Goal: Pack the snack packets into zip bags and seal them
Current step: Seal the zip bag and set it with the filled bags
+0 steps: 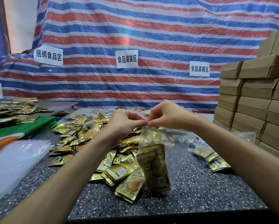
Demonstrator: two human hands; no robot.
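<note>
A clear zip bag [171, 152] hangs above the speckled table [200, 191], with gold snack packets [156, 172] stacked inside its lower part. My left hand [124, 120] and my right hand [166, 115] pinch the bag's top edge, fingertips almost touching each other. A loose heap of gold snack packets [93, 143] covers the table under and behind my hands.
Stacked brown cardboard boxes [252, 101] stand at the right. Filled bags of packets [211, 157] lie right of the hanging bag. A pile of clear plastic bags [14, 164] and green-orange cloth [22, 130] lie at the left. A striped tarp [135, 46] with paper signs hangs behind.
</note>
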